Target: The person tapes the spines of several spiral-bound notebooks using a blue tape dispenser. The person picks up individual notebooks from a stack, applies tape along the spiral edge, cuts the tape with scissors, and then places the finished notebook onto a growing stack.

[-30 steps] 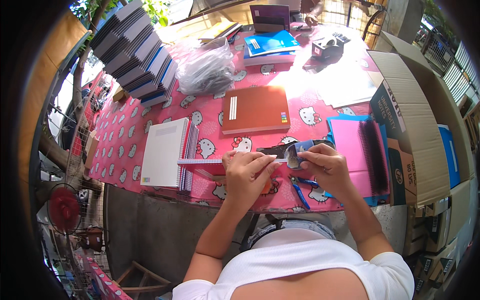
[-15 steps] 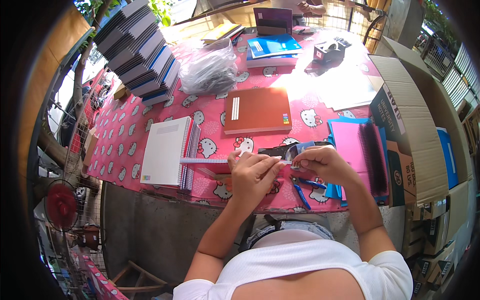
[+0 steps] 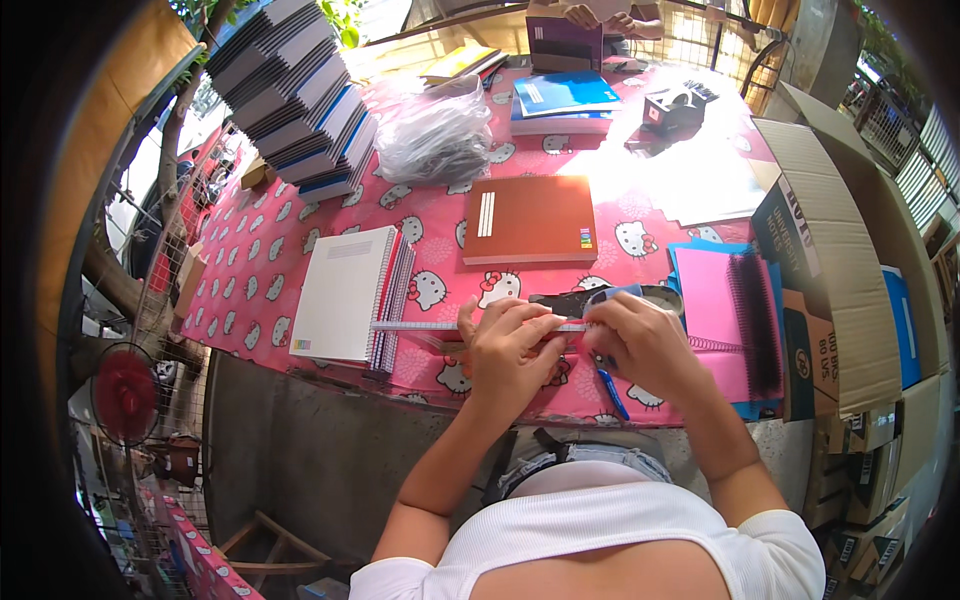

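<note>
My left hand [image 3: 510, 345] is closed on a thin notebook [image 3: 415, 325], held edge-on so that a narrow white strip shows. My right hand [image 3: 645, 340] is closed at the notebook's right end. From beside it a thin spiral binding coil [image 3: 715, 345] runs right across a pink cover [image 3: 712, 300]; the fingertips hide the grip. Below the right hand lie blue-handled pliers [image 3: 612, 390], partly covered. Behind the hands is a dark pouch-like item [image 3: 560, 303]. A stack of spiral notebooks [image 3: 345, 290] with a white cover on top lies left of my left hand.
A brown notebook [image 3: 530, 220] lies beyond my hands. Black coils [image 3: 752, 325] rest on the pink cover, beside an open cardboard box [image 3: 825, 270]. Farther off are a clear plastic bag [image 3: 435, 135], blue notebooks [image 3: 565, 95] and a tall book stack [image 3: 290, 100]. Another person's hands [image 3: 600, 20] hold a purple notebook.
The view has shifted slightly. My right hand has turned over the pliers, hiding more of them, and a coil now stretches to its right. Across the table, the other person's hands have reached the purple notebook.
</note>
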A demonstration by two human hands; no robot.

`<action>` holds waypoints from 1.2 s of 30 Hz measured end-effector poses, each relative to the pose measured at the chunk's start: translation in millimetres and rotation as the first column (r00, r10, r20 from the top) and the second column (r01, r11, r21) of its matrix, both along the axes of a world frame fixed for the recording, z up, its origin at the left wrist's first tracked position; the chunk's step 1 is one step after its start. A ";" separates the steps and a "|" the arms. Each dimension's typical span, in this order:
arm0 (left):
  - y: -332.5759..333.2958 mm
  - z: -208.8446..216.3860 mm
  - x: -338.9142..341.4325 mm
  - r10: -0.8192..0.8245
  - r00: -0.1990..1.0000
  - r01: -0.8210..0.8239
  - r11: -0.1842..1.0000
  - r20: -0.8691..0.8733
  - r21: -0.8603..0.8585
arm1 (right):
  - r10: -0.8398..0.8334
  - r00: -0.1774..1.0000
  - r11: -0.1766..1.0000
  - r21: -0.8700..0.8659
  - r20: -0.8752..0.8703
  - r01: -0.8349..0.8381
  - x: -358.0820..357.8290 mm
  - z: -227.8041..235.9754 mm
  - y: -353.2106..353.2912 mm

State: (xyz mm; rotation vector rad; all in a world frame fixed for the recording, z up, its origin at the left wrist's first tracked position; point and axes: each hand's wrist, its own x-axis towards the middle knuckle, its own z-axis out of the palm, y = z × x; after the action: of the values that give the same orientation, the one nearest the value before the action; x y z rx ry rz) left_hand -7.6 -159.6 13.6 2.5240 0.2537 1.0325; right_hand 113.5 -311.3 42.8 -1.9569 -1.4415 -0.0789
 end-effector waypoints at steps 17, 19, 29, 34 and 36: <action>2.3 -10.6 -14.5 -0.068 0.997 0.069 0.995 0.024 -0.071 | 0.027 0.999 0.996 -0.091 0.018 -0.025 3.8 -13.8 -0.3; 4.9 -11.3 -20.3 -0.128 0.991 0.129 0.991 0.032 -0.035 | 0.018 0.997 0.994 -0.109 -0.071 -0.026 54.9 -27.2 -13.9; 7.7 -5.3 -14.0 0.019 1.000 -0.019 0.999 0.013 -0.028 | -0.302 0.952 0.889 -0.377 -0.058 0.259 106.4 -113.2 -17.5; 10.6 -4.9 -10.8 0.000 1.000 0.000 0.999 0.009 -0.044 | 0.400 0.841 0.900 0.330 -0.364 -0.285 83.5 -56.3 -8.3; 11.0 -4.1 -4.8 -0.001 1.000 0.002 0.999 0.021 -0.044 | 0.187 0.838 0.948 -0.130 -0.513 -0.291 79.2 -41.1 3.7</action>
State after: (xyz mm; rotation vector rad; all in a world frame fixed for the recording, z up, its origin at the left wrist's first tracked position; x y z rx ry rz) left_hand -12.4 -148.7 9.4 2.4730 0.2650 1.0404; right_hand 192.6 -307.6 1.7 -1.7522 -1.3623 0.6685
